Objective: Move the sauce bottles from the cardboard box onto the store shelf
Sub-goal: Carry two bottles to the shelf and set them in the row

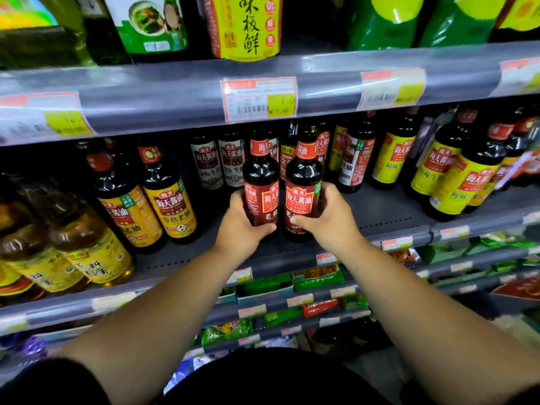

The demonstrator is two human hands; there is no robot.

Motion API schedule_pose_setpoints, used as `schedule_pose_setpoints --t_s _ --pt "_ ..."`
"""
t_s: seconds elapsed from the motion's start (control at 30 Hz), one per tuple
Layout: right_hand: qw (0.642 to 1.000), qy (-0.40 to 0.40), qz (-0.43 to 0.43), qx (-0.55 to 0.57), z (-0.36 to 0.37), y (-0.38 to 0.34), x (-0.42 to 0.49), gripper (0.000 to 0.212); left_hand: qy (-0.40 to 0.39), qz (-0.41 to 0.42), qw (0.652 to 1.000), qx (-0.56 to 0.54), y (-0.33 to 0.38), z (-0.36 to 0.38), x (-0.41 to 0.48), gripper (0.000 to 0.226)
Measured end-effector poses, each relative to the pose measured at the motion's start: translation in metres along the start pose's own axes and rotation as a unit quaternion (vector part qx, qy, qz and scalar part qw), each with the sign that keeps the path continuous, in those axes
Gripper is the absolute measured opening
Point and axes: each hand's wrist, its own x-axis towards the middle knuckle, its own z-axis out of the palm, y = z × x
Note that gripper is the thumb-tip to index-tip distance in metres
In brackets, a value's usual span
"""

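Observation:
Two dark sauce bottles with red labels stand side by side at the front of the grey store shelf (388, 211). My left hand (239, 229) is wrapped around the left sauce bottle (261, 182). My right hand (330, 220) grips the right sauce bottle (304, 182). Both bottles are upright and their bases appear to rest on the shelf surface, though my fingers hide the lower parts. The cardboard box is not in view.
Yellow-labelled dark bottles (172, 200) stand left of my hands, more (455, 176) to the right, and white- and red-labelled ones (222, 159) behind. Oil bottles (87, 247) fill the far left. The upper shelf edge (175, 95) with price tags hangs just above. Green packets (318, 277) lie below.

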Motion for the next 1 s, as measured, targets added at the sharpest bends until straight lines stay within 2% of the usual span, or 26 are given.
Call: schedule_pose_setpoints --t_s 0.27,0.6,0.67,0.73,0.83,1.0 --pt "0.999 -0.046 -0.011 0.026 0.019 -0.001 0.024 0.076 0.049 -0.024 0.998 0.011 -0.007 -0.007 0.006 0.083" --pt "0.994 -0.093 -0.048 0.029 0.048 -0.006 0.06 0.069 0.149 -0.061 0.986 0.047 -0.021 -0.021 0.035 0.089" --pt "0.994 -0.091 -0.058 0.034 0.053 -0.008 0.063 0.077 0.16 -0.042 0.985 0.056 -0.019 -0.02 0.033 0.094" --pt "0.993 -0.091 -0.076 0.025 0.057 -0.007 0.064 0.094 0.177 -0.024 0.979 0.097 -0.017 -0.018 0.031 0.1" --pt "0.986 -0.084 -0.136 -0.045 0.058 -0.001 0.057 0.115 0.192 0.024 0.965 0.177 -0.013 -0.021 0.025 0.106" --pt "0.972 -0.079 -0.197 -0.105 0.059 0.006 0.056 0.119 0.165 0.111 0.939 0.282 -0.019 -0.027 0.026 0.106"
